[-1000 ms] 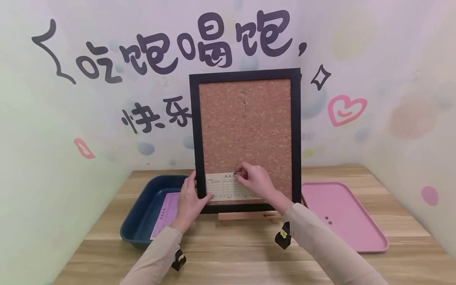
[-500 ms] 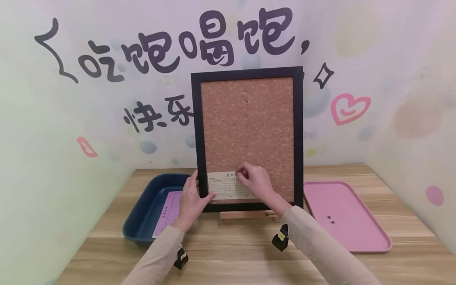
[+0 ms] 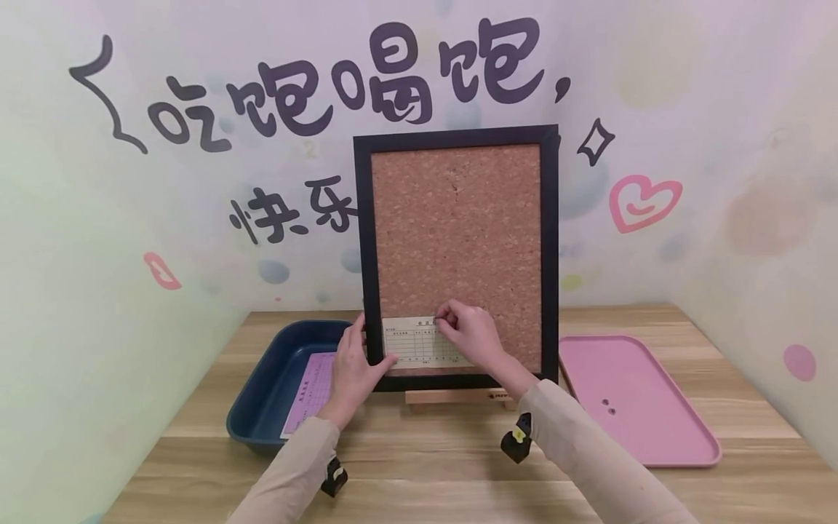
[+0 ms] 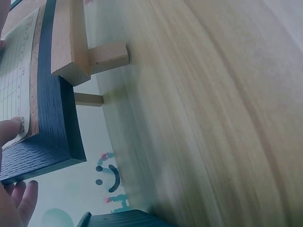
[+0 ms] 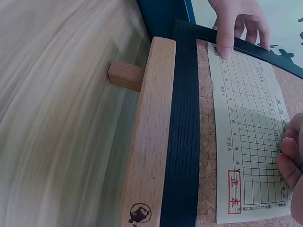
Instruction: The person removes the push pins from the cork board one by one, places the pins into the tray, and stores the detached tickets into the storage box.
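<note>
A cork board [image 3: 458, 233] in a black frame [image 3: 368, 255] stands on a small wooden easel [image 3: 458, 397] at the table's middle. A cream printed slip [image 3: 412, 342] lies against the cork's lower left corner. My left hand [image 3: 350, 375] grips the frame's lower left edge, with its thumb [image 4: 9, 128] pressing the slip's corner and its fingers behind the frame. My right hand [image 3: 468, 335] pinches a small pin at the slip's top edge. In the right wrist view its fingers [image 5: 291, 156] rest on the slip [image 5: 246, 137], above the easel ledge [image 5: 151, 142].
A dark blue tray [image 3: 262, 407] at the left holds a pink slip [image 3: 310, 386]. At the right a flat pink tray [image 3: 655, 429] carries two small pins [image 3: 607, 406]. The wooden table [image 3: 425, 473] ends at a decorated wall close behind the board.
The head view has shifted slightly. Both hands stay where they were on the slip and frame.
</note>
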